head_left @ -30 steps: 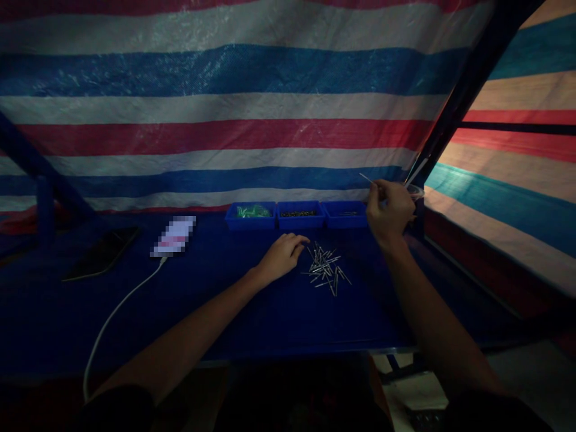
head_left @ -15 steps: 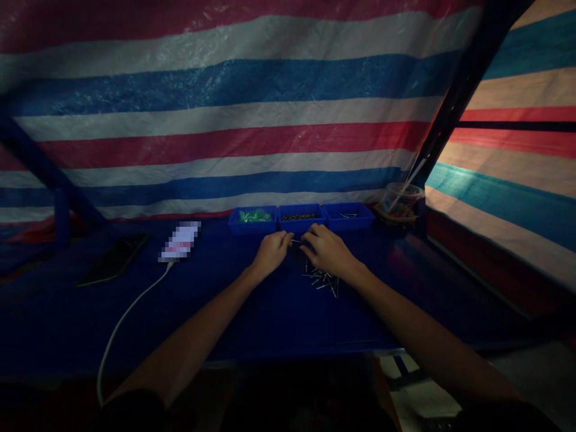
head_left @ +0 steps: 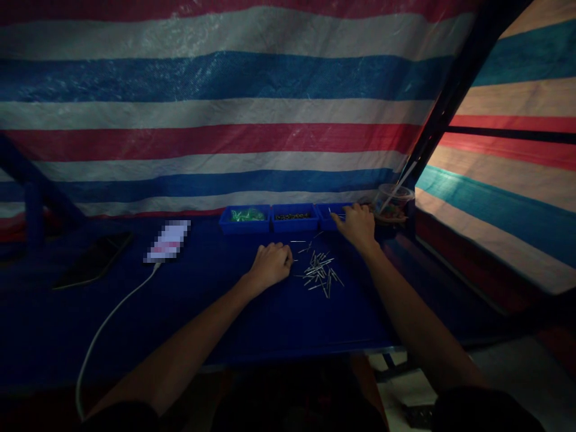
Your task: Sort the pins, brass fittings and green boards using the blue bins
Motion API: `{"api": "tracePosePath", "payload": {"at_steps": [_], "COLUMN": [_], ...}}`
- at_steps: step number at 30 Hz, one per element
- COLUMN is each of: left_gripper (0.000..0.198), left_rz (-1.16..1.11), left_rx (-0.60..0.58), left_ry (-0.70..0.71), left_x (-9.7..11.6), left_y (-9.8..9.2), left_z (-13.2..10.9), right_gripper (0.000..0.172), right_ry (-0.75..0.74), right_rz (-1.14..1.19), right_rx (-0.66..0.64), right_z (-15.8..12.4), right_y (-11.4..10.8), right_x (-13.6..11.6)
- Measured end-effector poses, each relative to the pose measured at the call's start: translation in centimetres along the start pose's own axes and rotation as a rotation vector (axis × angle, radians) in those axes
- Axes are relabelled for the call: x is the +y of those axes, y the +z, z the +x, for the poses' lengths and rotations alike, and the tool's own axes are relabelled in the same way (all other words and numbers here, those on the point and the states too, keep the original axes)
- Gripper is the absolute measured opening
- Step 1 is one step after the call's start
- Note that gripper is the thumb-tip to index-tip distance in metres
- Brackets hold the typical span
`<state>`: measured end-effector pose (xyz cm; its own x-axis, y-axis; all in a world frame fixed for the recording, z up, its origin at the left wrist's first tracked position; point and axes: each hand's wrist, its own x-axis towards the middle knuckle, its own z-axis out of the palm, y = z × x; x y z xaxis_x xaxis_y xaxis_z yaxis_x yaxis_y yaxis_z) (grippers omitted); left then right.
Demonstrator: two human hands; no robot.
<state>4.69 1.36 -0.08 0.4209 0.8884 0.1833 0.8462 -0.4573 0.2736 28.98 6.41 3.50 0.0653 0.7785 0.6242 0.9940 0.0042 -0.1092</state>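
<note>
My left hand (head_left: 272,264) rests on the blue table with its fingers curled together. A short bit of thin metal shows at its fingertips; whether it is held or lies on the table is unclear. To its right is a loose pile of thin silvery metal pins (head_left: 318,270), some with a thicker end. My right hand (head_left: 359,225) reaches over the right blue tray (head_left: 326,223), thumb apart from the fingers. Thin pins show in this tray by the thumb. Alongside stand the middle blue tray (head_left: 294,225), with small brownish pieces, and the left blue tray (head_left: 245,227), with green bits.
A clear plastic tub (head_left: 395,195) with a pale stick stands at the back right. On the left lie a lit phone (head_left: 168,240) on a white cable (head_left: 105,315) and a dark phone (head_left: 94,259). Striped sheeting (head_left: 225,144) hangs behind the table.
My hands have moved apart. The right went from beside the left to the right tray; the left came slightly nearer me. The pin pile is now uncovered, and the view has shifted slightly.
</note>
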Motion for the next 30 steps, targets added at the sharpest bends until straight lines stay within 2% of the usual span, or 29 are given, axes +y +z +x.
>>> {"api": "tracePosePath", "payload": {"at_steps": [3, 6, 8, 10, 14, 19, 21, 23, 26, 30], "left_gripper": [0.015, 0.018, 0.015, 0.014, 0.019, 0.019, 0.017, 0.012, 0.012, 0.017], "left_rz": [-0.009, -0.121, -0.244, -0.367, -0.514, -0.594, -0.582, -0.518, -0.403, -0.378], "left_rx": [0.031, 0.058, 0.097, 0.134, 0.132, 0.165, 0.187, 0.201, 0.248, 0.338], "left_ry": [-0.023, -0.087, -0.05, 0.037, 0.106, 0.056, 0.041, 0.084, 0.14, 0.115], "left_x": [-0.8, -1.6, -2.1, -2.3, -2.2, -1.7, -1.7, -1.6, -1.4, -1.2], "left_y": [0.3, 0.4, 0.3, 0.1, 0.0, -0.2, -0.5, -0.8, -0.9, -0.9], "left_z": [0.4, 1.0, 1.3, 1.5, 1.5, 1.4, 1.3, 1.3, 1.1, 1.0], "right_gripper": [0.04, 0.031, 0.025, 0.02, 0.013, 0.014, 0.018, 0.021, 0.021, 0.023], "right_ry": [-0.131, -0.415, -0.574, -0.653, -0.683, -0.667, -0.62, -0.589, -0.589, -0.609], "right_rz": [0.124, 0.287, 0.327, 0.336, 0.37, 0.374, 0.357, 0.352, 0.368, 0.389], "right_rx": [-0.065, -0.187, -0.262, -0.28, -0.263, -0.235, -0.2, -0.184, -0.221, -0.281], "right_z": [-1.9, -3.5, -4.1, -4.5, -4.6, -4.3, -4.1, -4.0, -4.0, -4.2], "right_y": [0.5, -0.1, -0.4, -0.6, -0.5, -0.9, -1.1, -1.3, -1.5, -1.6], "right_x": [-1.7, -4.5, -6.0, -6.9, -7.0, -6.4, -6.2, -6.0, -5.8, -5.9]}}
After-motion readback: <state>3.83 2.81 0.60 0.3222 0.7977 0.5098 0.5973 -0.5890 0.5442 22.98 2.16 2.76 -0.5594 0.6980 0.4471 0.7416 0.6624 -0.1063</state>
